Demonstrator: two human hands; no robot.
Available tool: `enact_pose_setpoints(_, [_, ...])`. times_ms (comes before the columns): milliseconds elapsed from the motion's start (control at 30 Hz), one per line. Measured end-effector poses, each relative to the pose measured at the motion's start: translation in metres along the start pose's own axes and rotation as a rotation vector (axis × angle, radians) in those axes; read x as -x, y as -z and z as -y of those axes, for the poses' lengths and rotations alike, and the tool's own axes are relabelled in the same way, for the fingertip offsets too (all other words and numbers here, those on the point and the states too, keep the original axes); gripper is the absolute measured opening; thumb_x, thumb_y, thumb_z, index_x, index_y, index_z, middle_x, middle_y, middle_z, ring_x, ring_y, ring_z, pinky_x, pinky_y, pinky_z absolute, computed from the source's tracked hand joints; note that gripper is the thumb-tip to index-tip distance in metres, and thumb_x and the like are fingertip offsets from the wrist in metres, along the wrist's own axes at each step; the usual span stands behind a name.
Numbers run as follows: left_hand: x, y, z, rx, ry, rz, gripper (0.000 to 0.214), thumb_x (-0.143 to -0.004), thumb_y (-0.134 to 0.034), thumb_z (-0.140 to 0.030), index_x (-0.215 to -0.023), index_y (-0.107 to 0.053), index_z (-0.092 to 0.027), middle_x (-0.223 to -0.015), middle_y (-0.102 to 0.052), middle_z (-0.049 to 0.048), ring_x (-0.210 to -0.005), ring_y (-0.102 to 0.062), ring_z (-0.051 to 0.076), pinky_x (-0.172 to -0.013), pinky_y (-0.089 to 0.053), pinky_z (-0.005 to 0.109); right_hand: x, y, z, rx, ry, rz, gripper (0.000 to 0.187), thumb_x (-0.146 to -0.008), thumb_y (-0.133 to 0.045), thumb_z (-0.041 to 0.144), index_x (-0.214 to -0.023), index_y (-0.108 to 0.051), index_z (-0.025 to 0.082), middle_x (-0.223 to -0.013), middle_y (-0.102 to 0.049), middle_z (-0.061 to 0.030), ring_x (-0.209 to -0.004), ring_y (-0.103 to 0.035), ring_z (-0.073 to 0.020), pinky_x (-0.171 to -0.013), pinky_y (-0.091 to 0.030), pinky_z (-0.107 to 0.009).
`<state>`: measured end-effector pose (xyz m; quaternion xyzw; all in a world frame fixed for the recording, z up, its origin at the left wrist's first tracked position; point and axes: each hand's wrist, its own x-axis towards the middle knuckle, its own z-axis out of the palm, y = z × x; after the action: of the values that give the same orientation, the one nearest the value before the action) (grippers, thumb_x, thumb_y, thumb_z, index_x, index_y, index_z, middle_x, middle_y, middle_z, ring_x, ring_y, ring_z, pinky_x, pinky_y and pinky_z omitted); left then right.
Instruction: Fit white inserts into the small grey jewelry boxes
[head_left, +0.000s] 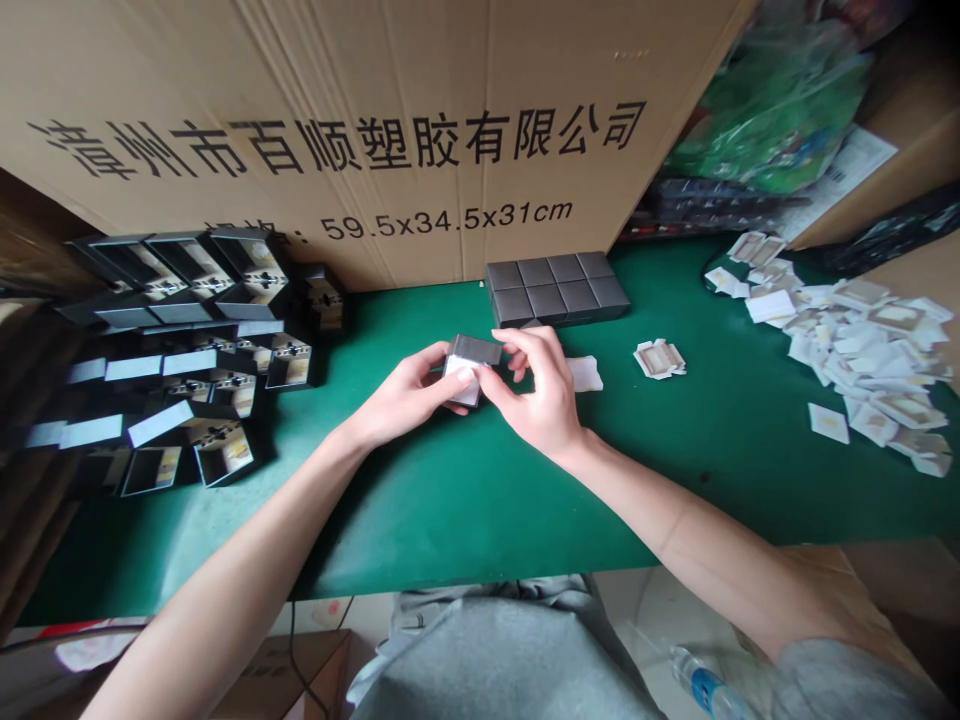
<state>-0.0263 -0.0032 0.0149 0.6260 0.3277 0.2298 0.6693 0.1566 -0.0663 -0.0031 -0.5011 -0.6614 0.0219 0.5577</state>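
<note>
Left fingers (453, 386) clasp a small box (478, 349) above the bench (450, 520), between its near and far edges; right fingers (525, 341), half open, touch it. It's dark grey and white.

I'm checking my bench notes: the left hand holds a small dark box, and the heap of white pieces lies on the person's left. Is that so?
Not quite: the head view shows the heap of white pieces on the person's right. The left hand does hold a small dark box.
</note>
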Motion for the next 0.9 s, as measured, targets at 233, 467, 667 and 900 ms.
enact_pose_setpoints(233, [0.0, -0.001, 0.0, -0.052, -0.019, 0.004, 0.043, -0.089, -0.07, -0.047, -0.117, -0.061, -0.016, -0.098, -0.064, 0.0051, -0.083, -0.065, 0.015, -0.071, -0.062, 0.026, 0.0, 0.001, 0.001, -0.072, -0.002, 0.11, 0.029, -0.096, -0.058, 0.024, -0.124, -0.06, 0.02, -0.115, -0.066, -0.0102, -0.088, -0.066, -0.0175, -0.07, -0.06, -0.031])
enact_pose_setpoints(467, [0.0, 0.0, 0.001, -0.067, -0.037, 0.021, 0.04, -0.089, -0.069, -0.046, -0.113, -0.062, -0.015, -0.092, -0.064, 0.0043, -0.079, -0.064, 0.014, -0.066, -0.062, 0.025, 0.003, -0.001, 0.001, -0.107, -0.05, 0.133, 0.026, -0.098, -0.056, 0.028, -0.122, -0.061, 0.021, -0.116, -0.07, -0.0089, -0.079, -0.068, -0.0145, -0.063, -0.062, -0.027])
enact_pose_setpoints(667, [0.001, 0.0, 0.0, -0.1, -0.042, 0.021, 0.037, -0.09, -0.069, -0.046, -0.108, -0.061, -0.015, -0.086, -0.063, 0.0023, -0.074, -0.062, 0.012, -0.063, -0.061, 0.023, 0.005, 0.0, -0.004, -0.051, -0.002, 0.142, 0.026, -0.1, -0.055, 0.03, -0.123, -0.063, 0.021, -0.114, -0.072, -0.0087, -0.074, -0.069, -0.0132, -0.065, -0.063, -0.026])
enact_pose_setpoints(900, [0.001, -0.001, -0.001, -0.103, -0.027, 0.018, 0.04, -0.089, -0.07, -0.046, -0.111, -0.061, -0.014, -0.088, -0.064, 0.0029, -0.074, -0.062, 0.013, -0.062, -0.06, 0.023, 0.005, 0.001, -0.008, 0.027, 0.041, 0.144, 0.028, -0.101, -0.054, 0.031, -0.124, -0.064, 0.02, -0.111, -0.073, -0.0077, -0.069, -0.068, -0.0108, -0.067, -0.063, -0.024])
